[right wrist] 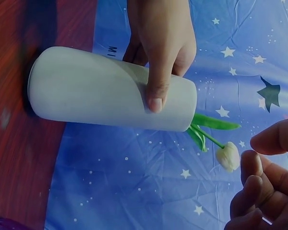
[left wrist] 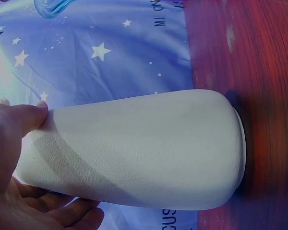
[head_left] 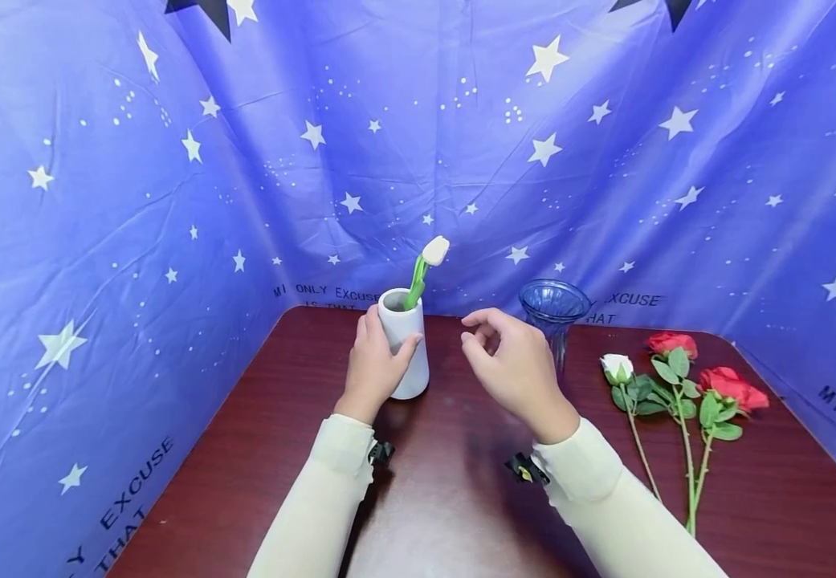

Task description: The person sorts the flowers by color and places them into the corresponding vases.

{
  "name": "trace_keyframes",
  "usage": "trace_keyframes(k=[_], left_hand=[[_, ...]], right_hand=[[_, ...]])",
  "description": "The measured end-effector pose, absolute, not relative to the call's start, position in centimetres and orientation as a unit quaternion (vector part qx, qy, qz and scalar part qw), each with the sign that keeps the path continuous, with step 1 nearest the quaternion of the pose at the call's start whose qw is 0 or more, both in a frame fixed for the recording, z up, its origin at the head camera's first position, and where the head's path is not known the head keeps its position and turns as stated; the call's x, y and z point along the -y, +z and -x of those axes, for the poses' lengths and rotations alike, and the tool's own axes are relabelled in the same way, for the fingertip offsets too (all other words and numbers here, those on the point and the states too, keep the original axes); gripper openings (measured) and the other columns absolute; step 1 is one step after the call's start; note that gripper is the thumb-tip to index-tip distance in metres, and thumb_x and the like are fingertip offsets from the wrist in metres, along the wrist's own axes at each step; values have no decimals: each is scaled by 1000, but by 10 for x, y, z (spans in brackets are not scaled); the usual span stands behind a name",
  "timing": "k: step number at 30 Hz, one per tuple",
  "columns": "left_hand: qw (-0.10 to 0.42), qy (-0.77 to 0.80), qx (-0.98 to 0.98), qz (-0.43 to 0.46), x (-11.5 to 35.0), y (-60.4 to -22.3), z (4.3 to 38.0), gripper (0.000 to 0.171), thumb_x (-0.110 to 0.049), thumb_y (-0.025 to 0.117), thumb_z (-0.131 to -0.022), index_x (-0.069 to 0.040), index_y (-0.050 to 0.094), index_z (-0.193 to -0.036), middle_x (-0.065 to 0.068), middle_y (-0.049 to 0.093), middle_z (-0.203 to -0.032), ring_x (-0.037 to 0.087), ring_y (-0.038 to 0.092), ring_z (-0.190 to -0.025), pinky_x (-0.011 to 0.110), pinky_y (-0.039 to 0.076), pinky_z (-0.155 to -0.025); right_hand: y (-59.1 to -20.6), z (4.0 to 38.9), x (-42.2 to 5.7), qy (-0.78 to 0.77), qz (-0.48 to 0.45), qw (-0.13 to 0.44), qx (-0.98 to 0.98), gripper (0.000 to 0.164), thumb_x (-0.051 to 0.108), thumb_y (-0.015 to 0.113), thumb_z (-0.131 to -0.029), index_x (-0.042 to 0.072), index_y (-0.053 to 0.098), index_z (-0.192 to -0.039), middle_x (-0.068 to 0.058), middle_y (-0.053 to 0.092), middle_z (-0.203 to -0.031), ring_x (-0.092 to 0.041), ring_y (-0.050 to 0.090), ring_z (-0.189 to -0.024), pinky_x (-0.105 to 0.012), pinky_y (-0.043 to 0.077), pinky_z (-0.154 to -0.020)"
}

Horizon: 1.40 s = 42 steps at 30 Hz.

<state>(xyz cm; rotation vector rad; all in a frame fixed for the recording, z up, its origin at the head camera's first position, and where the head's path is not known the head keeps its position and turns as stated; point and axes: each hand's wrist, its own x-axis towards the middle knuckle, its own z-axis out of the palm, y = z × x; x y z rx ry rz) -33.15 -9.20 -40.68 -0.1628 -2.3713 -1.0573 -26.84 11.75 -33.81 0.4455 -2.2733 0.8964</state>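
A white vase [head_left: 405, 353] stands upright on the table, and my left hand [head_left: 377, 361] grips its upper part with thumb and fingers on opposite sides. Out of the vase's mouth leans a white tulip [head_left: 435, 250] with green leaves, tilted to the right. My right hand [head_left: 515, 361] hovers to the right of the vase, its fingers loosely bent and holding nothing. In the right wrist view, those fingertips [right wrist: 252, 163] appear near the tulip's bloom [right wrist: 227, 156], apart from it. The left wrist view shows the vase's side [left wrist: 149, 148] and its base on the table.
Behind my right hand stands a blue glass vase [head_left: 555, 301], partly hidden. On the right of the brown table [head_left: 446, 498] lie a white rose [head_left: 617, 368] and two red roses [head_left: 732, 388] with long stems. A blue starry cloth [head_left: 418, 144] hangs around the table.
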Motion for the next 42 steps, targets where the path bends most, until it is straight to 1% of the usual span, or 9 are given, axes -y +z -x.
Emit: trace_keyframes(k=[10, 22, 29, 37, 42], left_hand=[[271, -392, 877, 61, 92, -406, 329, 80, -44, 77, -90, -5, 39, -149, 16, 56, -128, 40, 67, -104, 56, 57, -87], [277, -390, 876, 64, 91, -406, 330, 80, -42, 78, -90, -5, 39, -149, 17, 56, -128, 40, 66, -105, 56, 56, -88], [277, -392, 875, 65, 93, -408, 330, 78, -43, 77, -91, -5, 40, -148, 16, 56, -128, 39, 66, -105, 55, 56, -89], [267, -393, 878, 62, 93, -410, 331, 77, -44, 78, -90, -8, 40, -148, 14, 55, -126, 39, 66, -105, 55, 56, -89], [273, -392, 876, 64, 93, -410, 331, 77, -43, 78, -90, -7, 41, -147, 16, 56, -126, 40, 66, -103, 56, 56, -88]], right_hand=[[-342, 262, -127, 336, -179, 331, 864, 16, 18, 72, -88, 22, 76, -103, 14, 60, -69, -4, 53, -61, -26, 44, -60], [-341, 239, -146, 340, -178, 327, 863, 19, 13, 73, -87, 23, 75, -103, 15, 58, -70, -5, 52, -60, -21, 39, -59], [-341, 230, -154, 342, -182, 327, 862, 21, 10, 75, -86, 23, 75, -102, 15, 59, -71, -4, 53, -62, -17, 41, -61], [-339, 222, -159, 335, -182, 340, 860, 17, 16, 76, -89, 26, 75, -103, 17, 61, -73, -4, 54, -62, -17, 40, -59], [-339, 219, -164, 332, -177, 337, 863, 16, 18, 76, -91, 27, 74, -104, 17, 61, -75, -4, 54, -62, -18, 41, -59]])
